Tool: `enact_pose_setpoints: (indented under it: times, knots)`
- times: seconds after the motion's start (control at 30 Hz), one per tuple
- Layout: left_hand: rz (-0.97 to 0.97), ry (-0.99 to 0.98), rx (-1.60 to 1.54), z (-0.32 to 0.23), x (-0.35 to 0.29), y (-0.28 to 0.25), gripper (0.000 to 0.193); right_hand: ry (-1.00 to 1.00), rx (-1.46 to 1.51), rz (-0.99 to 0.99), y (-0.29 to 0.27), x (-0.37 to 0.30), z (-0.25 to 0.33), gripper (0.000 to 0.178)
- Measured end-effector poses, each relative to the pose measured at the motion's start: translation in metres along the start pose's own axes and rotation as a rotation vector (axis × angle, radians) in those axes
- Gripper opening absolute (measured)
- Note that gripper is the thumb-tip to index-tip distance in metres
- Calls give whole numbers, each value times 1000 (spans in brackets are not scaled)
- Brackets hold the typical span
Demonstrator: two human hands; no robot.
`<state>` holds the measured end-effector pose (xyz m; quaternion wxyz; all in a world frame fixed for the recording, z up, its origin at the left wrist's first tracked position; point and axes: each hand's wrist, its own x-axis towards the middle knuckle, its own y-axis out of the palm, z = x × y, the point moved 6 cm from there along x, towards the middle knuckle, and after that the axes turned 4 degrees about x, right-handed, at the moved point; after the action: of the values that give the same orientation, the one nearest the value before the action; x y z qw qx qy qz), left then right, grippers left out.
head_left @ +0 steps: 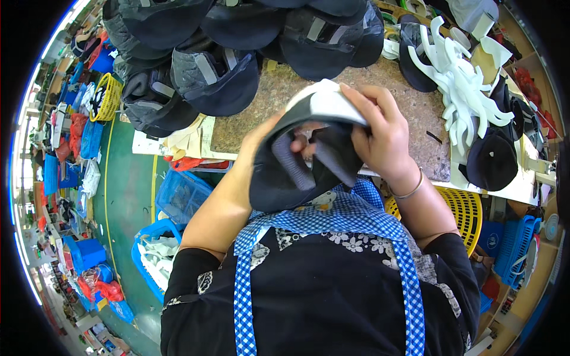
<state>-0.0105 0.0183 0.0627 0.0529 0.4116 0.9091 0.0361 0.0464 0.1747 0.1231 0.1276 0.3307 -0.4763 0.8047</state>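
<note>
A black shoe upper (pixel 279 193) is held up in front of my chest, tilted so its opening shows. Two ribbed grey elastic strips (pixel 294 163) lie along that opening, and a smooth white piece (pixel 332 104) sits over its far edge. My left hand (pixel 264 133) grips it from the left, mostly hidden behind it; fingertips show through the opening. On the right side, my right hand (pixel 383 127) pinches the upper and the white piece, fingers on top and thumb inside. Heaped on the bench beyond are several similar black uppers (pixel 217 83) with quilted grey lining.
A pile of curved white pieces (pixel 454 83) stands on the bench (pixel 415 110) at the right, near more black uppers (pixel 493 157). Below the bench are a yellow basket (pixel 466 213) to the right and a blue basket (pixel 139 261) of white pieces to the left.
</note>
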Motion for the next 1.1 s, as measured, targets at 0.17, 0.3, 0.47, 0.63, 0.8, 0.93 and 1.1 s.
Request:
enact_pose_setpoints:
  times: [0.17, 0.3, 0.47, 0.63, 0.8, 0.93, 1.1]
  knots:
    - [-202, 259, 395, -9, -29, -26, 65, 288, 149, -238, -9, -10, -53, 43]
    - [-321, 262, 608, -2, -46, -23, 40, 654, 687, -168, 23, -43, -71, 34]
    - [-205, 195, 6, -17, -40, -29, 24, 875, 1704, 318, 62, -84, -21, 28]
    - [-335, -105, -390, 34, 16, -92, 22, 512, 2118, 176, 30, -73, -25, 23]
    - [-878, 653, 366, -57, -6, -75, 25, 394, 1553, -232, -29, -41, -23, 22]
    - [-348, 915, 769, -91, -16, 28, 27, 529, 755, -171, -6, -30, -4, 22]
    - [-451, 795, 909, -52, 10, 47, 25, 660, 1154, -234, 52, -42, -12, 40]
